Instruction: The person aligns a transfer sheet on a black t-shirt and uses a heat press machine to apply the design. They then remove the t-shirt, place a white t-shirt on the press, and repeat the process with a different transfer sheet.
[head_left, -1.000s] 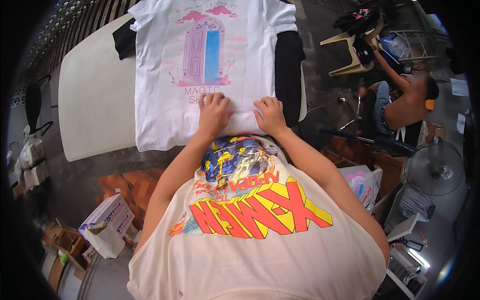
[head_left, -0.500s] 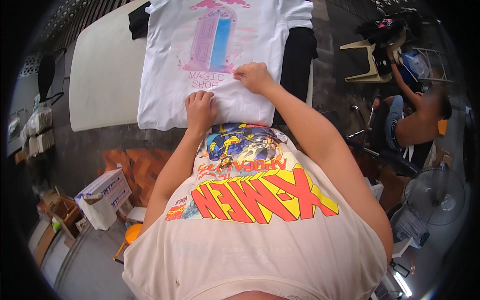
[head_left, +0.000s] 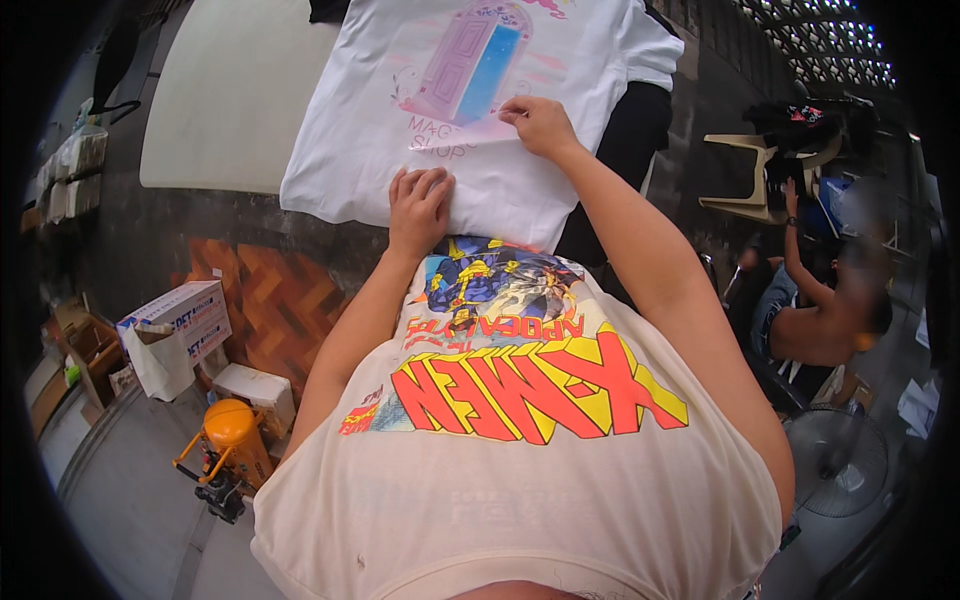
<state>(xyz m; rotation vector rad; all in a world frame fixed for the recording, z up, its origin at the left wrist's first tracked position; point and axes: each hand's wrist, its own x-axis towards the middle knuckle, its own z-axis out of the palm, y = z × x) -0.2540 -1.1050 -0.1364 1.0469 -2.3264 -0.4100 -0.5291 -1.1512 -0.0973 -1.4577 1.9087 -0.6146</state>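
Note:
A white T-shirt (head_left: pixel 340 150) lies spread in front of me, printed with a pink-purple arched door standing ajar on blue (head_left: pixel 465 70) and pink lettering below it. My left hand (head_left: pixel 420 205) rests on its lower part, fingers loosely bent and pressing the cloth. At the print's lower right edge, my right hand (head_left: pixel 545 125) is closed in a pinch. A pale, glossy band crosses the lettering between the hands; whether the pinch holds thin film or cloth cannot be made out. Black cloth (head_left: pixel 640 130) shows beneath the shirt's right side.
A pale board (head_left: pixel 215 110) extends to the left. Lower left are a carton (head_left: pixel 195 320) and an orange tank-like machine (head_left: pixel 235 435). At right, another person (head_left: pixel 810 310) sits near a beige plastic stool (head_left: pixel 745 180) and a standing fan (head_left: pixel 840 460).
My view has turned, so the shirt appears tilted and higher. The right hand has moved up along the print's right side, away from the left hand, which stays on the cloth.

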